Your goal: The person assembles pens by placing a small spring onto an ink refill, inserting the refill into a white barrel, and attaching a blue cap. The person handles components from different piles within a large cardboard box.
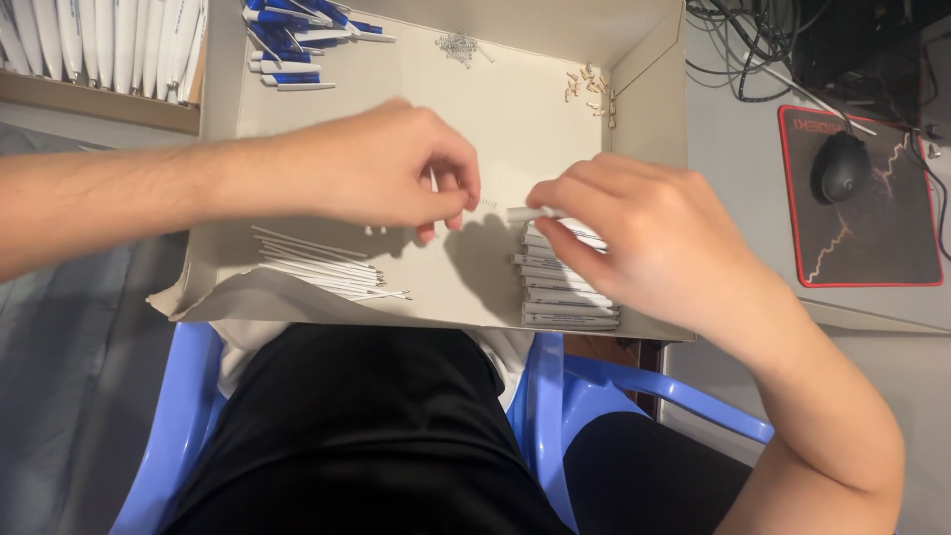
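Pen assembly over the cardboard tray (555, 119), both hands pinched.

My right hand (634, 233) grips a white barrel (523, 213) above the barrel stack (567, 287); my left hand (381, 163) pinches a small part, too hidden to identify. Risk, as I judge it: misaligned ends make the part slip into the refills (317, 266), or my right wrist topples the stack.

Matt cardboard tray (555, 109), glossy white plastic pen barrels (565, 297), smooth blue plastic chair (183, 416).
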